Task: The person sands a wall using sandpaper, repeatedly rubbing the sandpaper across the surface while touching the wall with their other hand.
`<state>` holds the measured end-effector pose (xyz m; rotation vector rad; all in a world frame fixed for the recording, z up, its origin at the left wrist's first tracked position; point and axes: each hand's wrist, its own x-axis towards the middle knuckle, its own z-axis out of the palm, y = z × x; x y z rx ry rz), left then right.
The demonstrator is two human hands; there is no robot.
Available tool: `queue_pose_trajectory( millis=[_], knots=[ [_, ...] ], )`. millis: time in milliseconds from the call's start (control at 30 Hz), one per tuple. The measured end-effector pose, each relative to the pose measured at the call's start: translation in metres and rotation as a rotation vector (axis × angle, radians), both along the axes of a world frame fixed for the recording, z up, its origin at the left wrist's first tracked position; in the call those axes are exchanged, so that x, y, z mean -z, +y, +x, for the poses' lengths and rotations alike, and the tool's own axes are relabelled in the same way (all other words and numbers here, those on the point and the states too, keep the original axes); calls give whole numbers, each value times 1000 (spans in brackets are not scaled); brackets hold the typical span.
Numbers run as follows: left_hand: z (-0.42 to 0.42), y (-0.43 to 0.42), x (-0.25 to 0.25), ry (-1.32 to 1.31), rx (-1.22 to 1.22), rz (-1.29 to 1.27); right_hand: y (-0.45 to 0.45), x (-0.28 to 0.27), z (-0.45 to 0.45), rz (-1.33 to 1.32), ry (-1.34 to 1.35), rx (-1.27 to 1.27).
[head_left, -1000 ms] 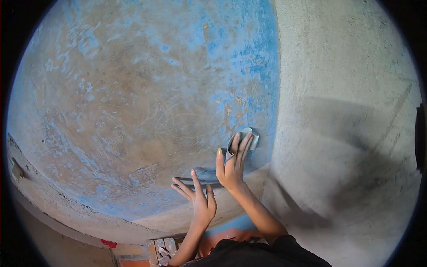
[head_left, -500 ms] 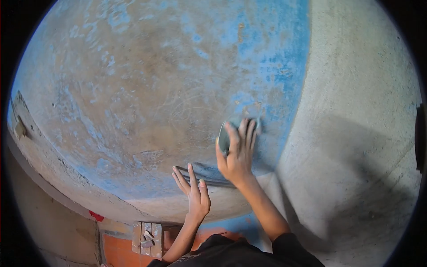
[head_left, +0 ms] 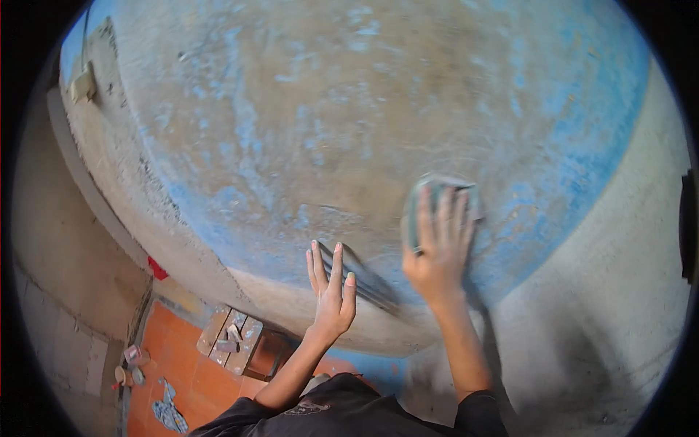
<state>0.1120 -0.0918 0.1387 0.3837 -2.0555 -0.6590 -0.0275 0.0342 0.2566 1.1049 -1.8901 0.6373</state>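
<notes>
In front of me is a wall [head_left: 306, 138] with patchy, worn blue paint over grey-brown plaster. Against it my right hand [head_left: 438, 258] presses a grey-green sheet of sandpaper [head_left: 475, 200], with the fingers laid over its face and the edges curling out around them. The hand is slightly blurred by motion. My left hand [head_left: 333, 298] is raised near the wall's lower blue edge, fingers stretched and holding nothing. Its shadow falls on the wall beside it; whether the fingertips touch the surface I cannot tell.
A small wooden stool [head_left: 253, 335] with paint-spotted slats and scraps on it stands below left on the orange tiled floor [head_left: 178, 342]. Containers [head_left: 133, 355] and a patterned cloth [head_left: 169, 415] lie farther left. A switch box [head_left: 84, 84] hangs upper left; a grey wall [head_left: 582, 320] borders the right.
The view has swung, bringing more floor and the stool's left side into sight. My right hand has shifted over the wall with the sandpaper; my left hand stays raised and open.
</notes>
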Motion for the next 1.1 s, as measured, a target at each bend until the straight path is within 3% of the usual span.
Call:
queue_pose_trajectory(
  millis=[67,300,467,533,633,733,867,1000,1100],
  knots=[
    [11,-14,0,14,-31,20,-10,-24,-2,-120,17,22],
    [46,-73,-2,47,-97,77,-83,-2,43,349,108,-180],
    [83,-124,-8,-10,-117,61,-137,-54,71,3,201,-40],
    [97,-145,-10,-9,-119,64,-168,-48,95,248,240,-202],
    [107,-176,2,393,-114,155,-216,-20,121,459,259,-418],
    [129,-197,-10,471,-109,19,-250,-16,137,447,282,-448],
    [144,-219,-28,329,-60,-107,-285,-5,158,578,321,-622],
    [151,-228,-48,136,-78,-51,-302,31,147,542,203,-798],
    [142,-225,-41,195,-48,18,-299,31,152,558,131,-798]
  ],
)
